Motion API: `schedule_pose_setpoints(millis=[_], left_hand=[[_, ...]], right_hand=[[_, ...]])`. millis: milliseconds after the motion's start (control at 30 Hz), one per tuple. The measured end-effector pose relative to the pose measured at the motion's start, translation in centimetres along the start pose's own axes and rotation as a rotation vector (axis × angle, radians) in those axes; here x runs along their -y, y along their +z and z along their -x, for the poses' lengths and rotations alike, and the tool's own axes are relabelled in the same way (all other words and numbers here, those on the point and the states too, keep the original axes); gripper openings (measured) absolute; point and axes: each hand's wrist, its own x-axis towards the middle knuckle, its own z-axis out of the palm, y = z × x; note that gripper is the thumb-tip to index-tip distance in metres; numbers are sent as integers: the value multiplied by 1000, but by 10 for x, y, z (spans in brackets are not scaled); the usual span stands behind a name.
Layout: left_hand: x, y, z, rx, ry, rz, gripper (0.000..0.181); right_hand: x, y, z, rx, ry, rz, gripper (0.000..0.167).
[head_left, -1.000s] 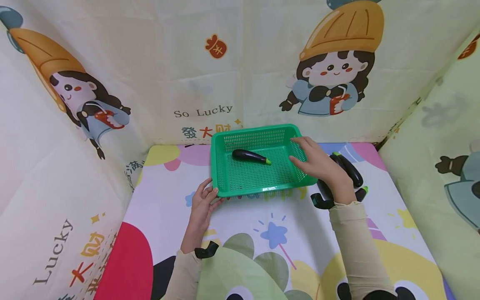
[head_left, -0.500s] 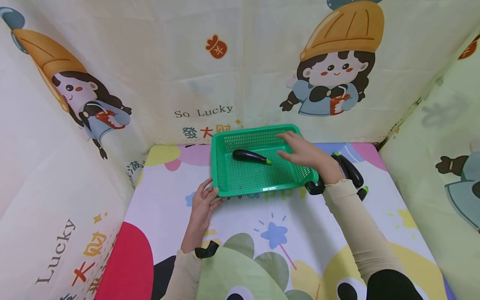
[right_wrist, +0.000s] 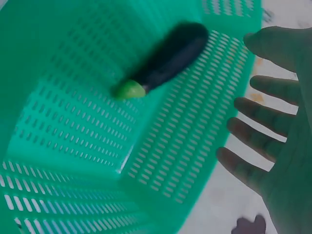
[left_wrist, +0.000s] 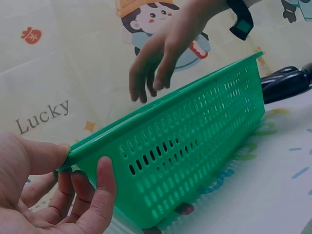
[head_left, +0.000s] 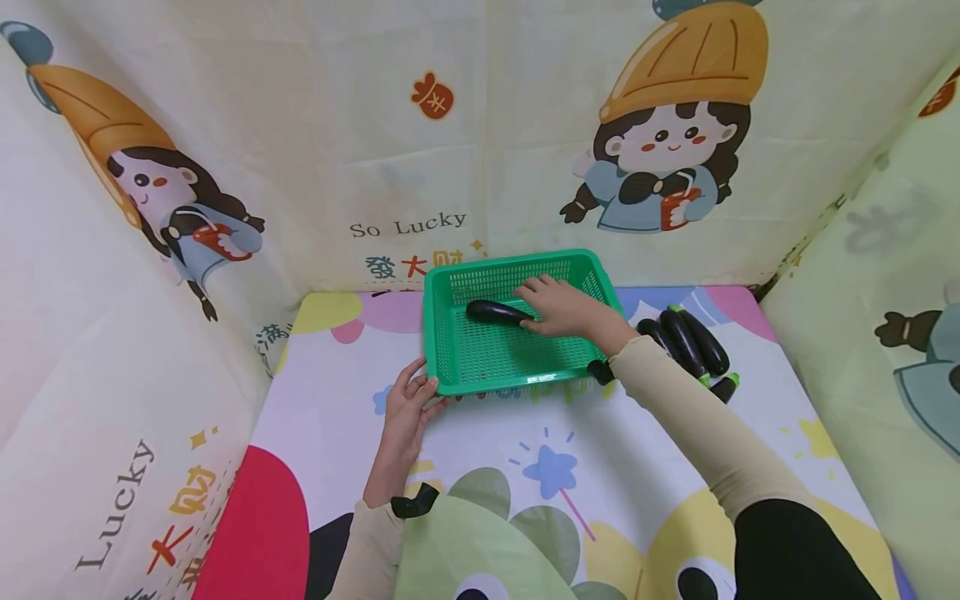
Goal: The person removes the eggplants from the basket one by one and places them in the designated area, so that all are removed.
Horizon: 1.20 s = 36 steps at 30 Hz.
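Observation:
A green perforated plastic basket (head_left: 487, 360) stands at the back of the table, one dark purple eggplant (head_left: 495, 312) with a green stem end lying inside. My left hand (head_left: 405, 412) grips the basket's near left corner; in the left wrist view the thumb lies over the rim (left_wrist: 105, 135) and the fingers are outside, below it. Over the basket is my right hand (head_left: 572, 313), its fingers pointing down close to the eggplant's stem end, which they hide in the head view. The right wrist view shows those fingers (right_wrist: 258, 114) spread and apart from the eggplant (right_wrist: 170, 58).
Several more eggplants (head_left: 684, 343) lie together on the table right of the basket. A patterned cloth (head_left: 555, 471) covers the table. Printed cloth walls (head_left: 517, 167) rise behind and at both sides, with the basket close to the back one.
My right hand has moved left and inward over the basket, from its right side to the eggplant's stem end. The eggplants on the right are more exposed. My left hand and the basket stay put.

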Motion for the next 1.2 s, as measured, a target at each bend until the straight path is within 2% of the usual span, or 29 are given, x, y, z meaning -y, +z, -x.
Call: schedule_pose_setpoints(millis=[200,500,1033,1200], left_hand=[[0,0,0,3,11,5,61],[4,-1,1,11,9,-15,62],[-1,1,3,0,6,1,60],[1,0,3,4,19,2,58]], right_hand=[[6,11,-22,32,-46,152,58],[15,23,-49,67,-40,301,57],[26,40,-94,195,12,444,64],[22,46,-101,215,45,429,64]])
